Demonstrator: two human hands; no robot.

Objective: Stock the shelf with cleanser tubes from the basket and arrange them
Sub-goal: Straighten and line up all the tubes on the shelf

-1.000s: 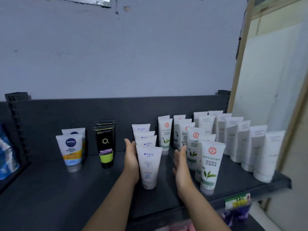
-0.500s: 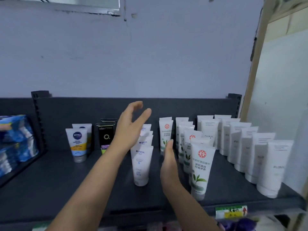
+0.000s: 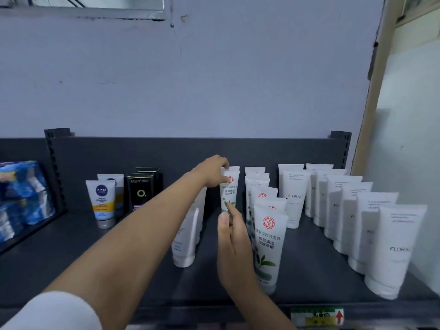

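Upright, cap down, the rear leaf-print tube is pinched by left hand fingers; right hand open.

Blue patterned packs stacked at the far left, a grey wall seen behind, a window frame set at the top, a green and yellow price tag fixed near right.

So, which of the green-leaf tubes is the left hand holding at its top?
The green-leaf tube standing alone in the back, left of the green-leaf row; the left hand pinches its top edge.
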